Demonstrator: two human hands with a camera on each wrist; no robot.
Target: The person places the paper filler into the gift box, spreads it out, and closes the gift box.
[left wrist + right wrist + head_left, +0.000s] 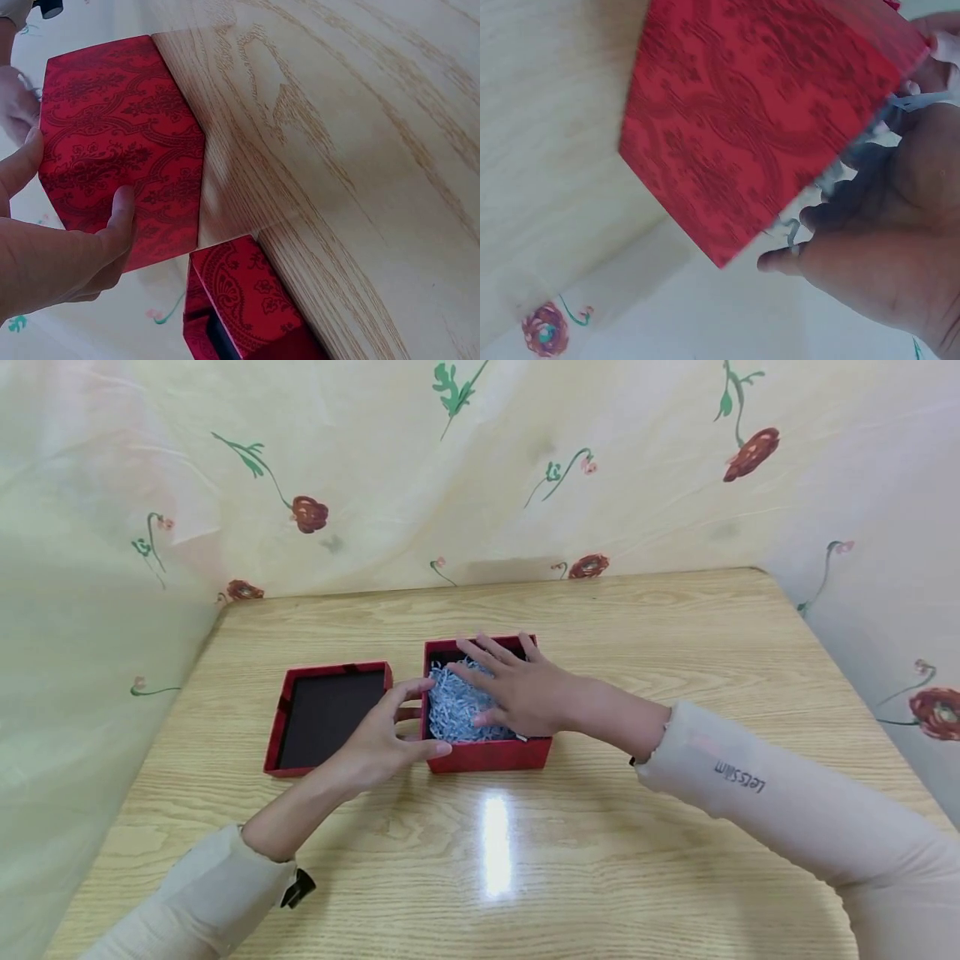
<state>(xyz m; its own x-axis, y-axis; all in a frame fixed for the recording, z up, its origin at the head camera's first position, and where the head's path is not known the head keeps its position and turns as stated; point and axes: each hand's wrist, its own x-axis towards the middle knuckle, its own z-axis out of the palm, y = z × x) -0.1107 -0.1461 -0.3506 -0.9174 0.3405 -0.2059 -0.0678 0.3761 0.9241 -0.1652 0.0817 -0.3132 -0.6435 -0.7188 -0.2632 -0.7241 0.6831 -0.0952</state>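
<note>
All visible fingers are lying unclenched: right hand (527,693), if overpressing, is risking spilled shred (450,710); left hand (379,734), if bracing lightly, a sliding box (489,758).

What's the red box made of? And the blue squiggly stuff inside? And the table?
The red box looks like stiff card under patterned paper or cloth: crisp edges, dark swirls. The blue stuff seems shredded paper, maybe plastic: thin, crinkled strips. The table looks like glossy wood or wood-print: grain lines, bright reflection.
</note>
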